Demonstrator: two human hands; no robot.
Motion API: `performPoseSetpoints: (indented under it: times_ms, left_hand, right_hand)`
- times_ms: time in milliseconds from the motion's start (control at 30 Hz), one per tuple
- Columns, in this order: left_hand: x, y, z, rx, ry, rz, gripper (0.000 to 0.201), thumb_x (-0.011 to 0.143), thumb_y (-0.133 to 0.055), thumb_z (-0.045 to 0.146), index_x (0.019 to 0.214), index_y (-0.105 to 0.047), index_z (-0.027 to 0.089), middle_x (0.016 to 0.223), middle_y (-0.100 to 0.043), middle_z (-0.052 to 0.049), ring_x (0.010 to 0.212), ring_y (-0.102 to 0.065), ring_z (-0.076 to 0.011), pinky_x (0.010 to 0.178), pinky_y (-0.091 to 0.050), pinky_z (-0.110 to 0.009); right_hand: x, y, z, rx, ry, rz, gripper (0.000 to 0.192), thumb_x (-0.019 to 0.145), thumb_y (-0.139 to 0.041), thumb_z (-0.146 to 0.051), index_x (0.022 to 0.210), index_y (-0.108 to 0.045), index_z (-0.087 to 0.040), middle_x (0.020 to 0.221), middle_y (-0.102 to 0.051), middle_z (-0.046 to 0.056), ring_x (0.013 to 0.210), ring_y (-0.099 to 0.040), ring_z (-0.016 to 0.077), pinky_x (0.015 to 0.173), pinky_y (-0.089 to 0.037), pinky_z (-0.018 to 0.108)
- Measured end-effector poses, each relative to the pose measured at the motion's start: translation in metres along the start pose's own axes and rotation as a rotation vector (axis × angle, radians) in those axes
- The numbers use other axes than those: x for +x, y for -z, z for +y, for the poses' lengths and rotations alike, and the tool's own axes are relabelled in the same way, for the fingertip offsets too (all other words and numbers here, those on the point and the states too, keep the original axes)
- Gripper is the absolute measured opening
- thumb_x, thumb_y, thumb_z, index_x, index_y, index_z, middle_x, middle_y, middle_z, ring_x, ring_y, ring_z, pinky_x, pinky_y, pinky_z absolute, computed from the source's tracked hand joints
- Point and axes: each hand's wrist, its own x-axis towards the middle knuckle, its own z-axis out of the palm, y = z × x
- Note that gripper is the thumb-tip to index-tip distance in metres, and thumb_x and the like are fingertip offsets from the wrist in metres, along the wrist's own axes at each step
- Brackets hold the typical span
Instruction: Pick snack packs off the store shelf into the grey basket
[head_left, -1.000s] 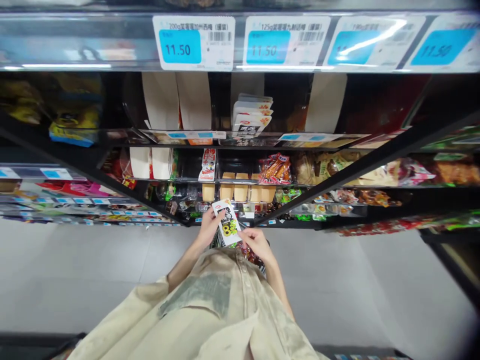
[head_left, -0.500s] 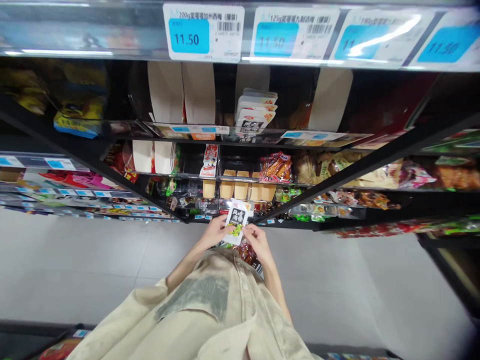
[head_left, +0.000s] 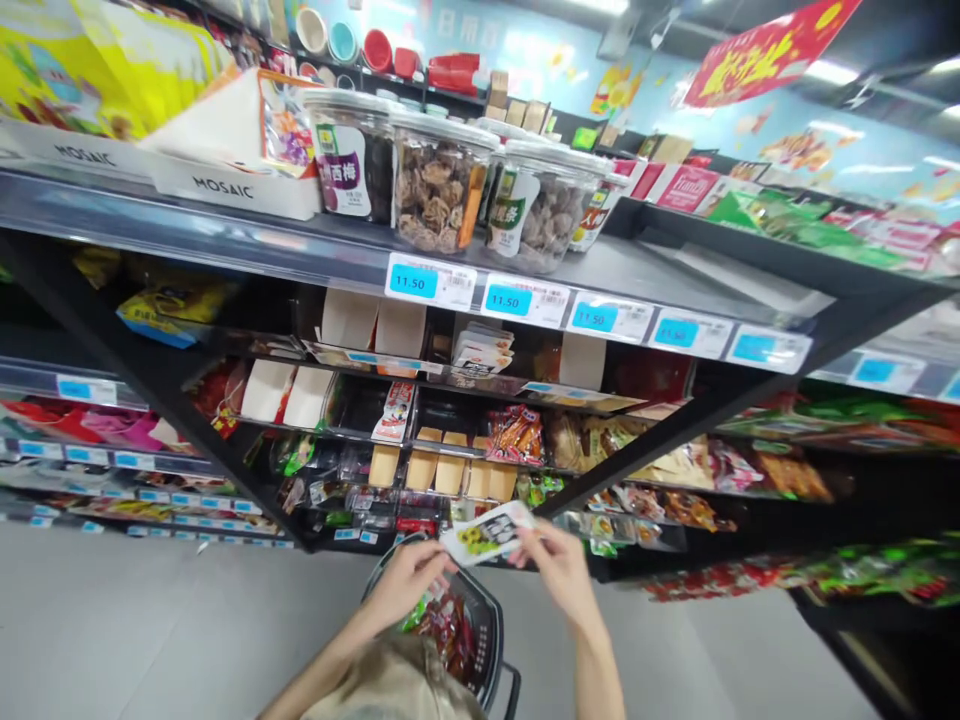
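Between my two hands is a white snack packet (head_left: 487, 533) with a black label and green-yellow food pictured on it. My left hand (head_left: 412, 575) pinches its left end, and my right hand (head_left: 553, 558) grips its right end. The packet lies tilted, its right end higher. Below it stands a dark shopping basket (head_left: 491, 630), partly hidden by my left forearm and clothing, with several reddish-brown snack packets (head_left: 450, 635) inside. Similar white packets (head_left: 482, 350) stand in a row on the shelf ahead.
A shelf unit with blue price tags (head_left: 431, 283) spans the view ahead. Clear plastic jars of dried fruit (head_left: 439, 185) stand on its top shelf. Lower tiers hold bagged snacks (head_left: 515, 433) and cardboard boxes. Grey floor (head_left: 112, 620) lies below.
My view has lifted, bringing the top shelf and jars into sight. The packet has turned from upright to slanting sideways, still held at both ends. The basket below now shows more.
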Motion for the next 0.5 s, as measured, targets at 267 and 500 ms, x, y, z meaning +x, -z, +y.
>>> performPoseSetpoints:
  times_ms: [267,500]
  left_hand:
    - [0.0,-0.003,-0.009,0.087,-0.033,-0.077,0.045,0.1,-0.047,0.05,0.113,-0.073,0.015,0.097,-0.079,-0.008,0.077,-0.073,-0.0185,0.064,-0.052,-0.024]
    - [-0.013,-0.002,0.014,0.387,-0.081,-0.185,0.04,0.103,-0.045,0.042,0.112,-0.078,0.022,0.1,-0.08,-0.002,0.088,-0.073,-0.0184,0.081,-0.052,-0.024]
  right_hand:
    - [0.048,0.039,-0.12,0.282,0.67,0.662,0.032,0.088,-0.078,-0.041,0.085,-0.072,-0.009,0.091,-0.076,0.014,0.087,-0.078,0.0304,0.078,-0.066,0.044]
    - [0.116,0.022,-0.171,0.165,0.685,0.463,0.036,0.087,-0.078,-0.043,0.109,-0.078,-0.015,0.105,-0.079,0.009,0.101,-0.076,0.0292,0.104,-0.057,0.055]
